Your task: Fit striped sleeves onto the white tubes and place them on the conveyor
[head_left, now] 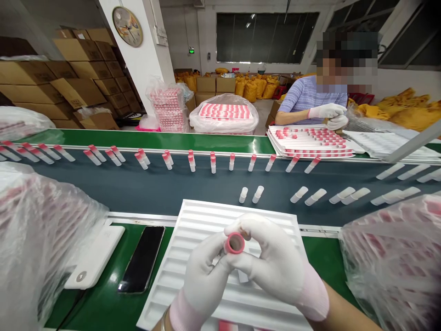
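My left hand and my right hand, both in white gloves, meet in the middle of the view. Between their fingertips they grip a small pink-rimmed cap, its hollow end facing me. Fingers of both hands are closed around its sides, so the rest of it is hidden. Beneath the hands lies a white ridged tray. At the tray's near edge a pink-and-white piece shows in part, cut off by the frame.
Beyond the tray, a dark conveyor belt carries pink-and-white tubes and plain white tubes. A phone and white power bank lie left. Plastic-wrapped stacks flank me. Across the belt, a gloved co-worker sits behind filled trays.
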Demonstrator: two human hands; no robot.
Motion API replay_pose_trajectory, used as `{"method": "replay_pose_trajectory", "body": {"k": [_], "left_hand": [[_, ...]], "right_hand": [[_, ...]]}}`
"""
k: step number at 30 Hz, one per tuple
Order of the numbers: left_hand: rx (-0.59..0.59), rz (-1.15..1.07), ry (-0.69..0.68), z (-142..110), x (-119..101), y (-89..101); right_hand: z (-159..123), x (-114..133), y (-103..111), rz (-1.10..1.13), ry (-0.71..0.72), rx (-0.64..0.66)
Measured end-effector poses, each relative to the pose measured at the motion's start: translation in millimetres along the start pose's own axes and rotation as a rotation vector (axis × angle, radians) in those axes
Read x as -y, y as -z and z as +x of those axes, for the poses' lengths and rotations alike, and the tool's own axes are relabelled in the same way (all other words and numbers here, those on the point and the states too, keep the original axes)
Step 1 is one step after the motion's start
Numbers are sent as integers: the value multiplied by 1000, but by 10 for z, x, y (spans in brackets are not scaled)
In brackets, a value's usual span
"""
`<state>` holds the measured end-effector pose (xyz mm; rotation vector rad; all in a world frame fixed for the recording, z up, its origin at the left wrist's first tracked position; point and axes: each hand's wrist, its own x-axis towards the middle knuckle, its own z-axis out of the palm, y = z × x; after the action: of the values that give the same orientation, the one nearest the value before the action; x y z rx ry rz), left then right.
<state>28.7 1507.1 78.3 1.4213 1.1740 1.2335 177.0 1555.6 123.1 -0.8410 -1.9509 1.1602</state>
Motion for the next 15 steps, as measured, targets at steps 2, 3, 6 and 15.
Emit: {"method": "replay_pose_trajectory", "body": {"k": [2, 3, 6, 15], "left_hand": [[-52, 55, -10, -7, 18, -16], [-79, 78, -9, -13, 33, -22], [-159, 113, -10, -34, 96, -39], [-355, 125, -30, -44, 201, -105]], "right_hand": [[-13, -12, -31, -13, 6, -41], [-19, -17, -51, -27, 16, -76], [-28, -22, -144, -94, 36, -211], [18, -44, -486, -293, 65, -566]]}}
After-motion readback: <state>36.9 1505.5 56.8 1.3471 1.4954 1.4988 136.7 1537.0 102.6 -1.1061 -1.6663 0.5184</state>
